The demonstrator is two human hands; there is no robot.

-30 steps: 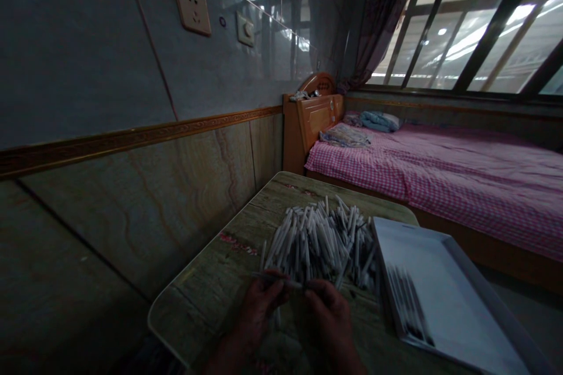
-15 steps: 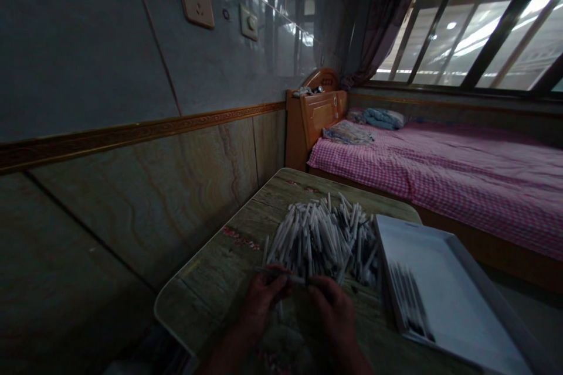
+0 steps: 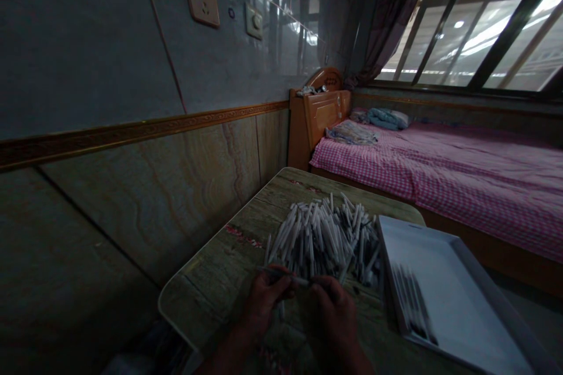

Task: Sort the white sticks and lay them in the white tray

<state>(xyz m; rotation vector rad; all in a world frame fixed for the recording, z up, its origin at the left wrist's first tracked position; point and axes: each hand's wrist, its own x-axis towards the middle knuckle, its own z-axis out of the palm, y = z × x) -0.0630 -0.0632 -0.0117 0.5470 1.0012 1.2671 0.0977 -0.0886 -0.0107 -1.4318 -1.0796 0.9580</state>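
Note:
A slim white pen (image 3: 301,281) with a dark end lies roughly level between my two hands, just in front of a heap of similar pens. My left hand (image 3: 266,299) is closed around its white barrel, part of which pokes out to the left. At the dark right end, the fingers of my right hand (image 3: 336,307) pinch it; they partly hide that end. The heap of white pens (image 3: 314,234) is piled loosely on the table (image 3: 211,287), pointing many ways. Several pens (image 3: 411,299) with dark ends lie side by side in the white tray (image 3: 466,287).
The tray stands at the table's right edge, beside the heap. A tiled wall (image 3: 197,176) runs along the left. Behind the table is a bed (image 3: 422,164) with a pink checked cover and a wooden headboard (image 3: 319,111). A barred window (image 3: 475,29) is at the upper right.
The view has shifted slightly, so the scene sits a little further right. Both hands keep their hold on the pen, with hardly any movement.

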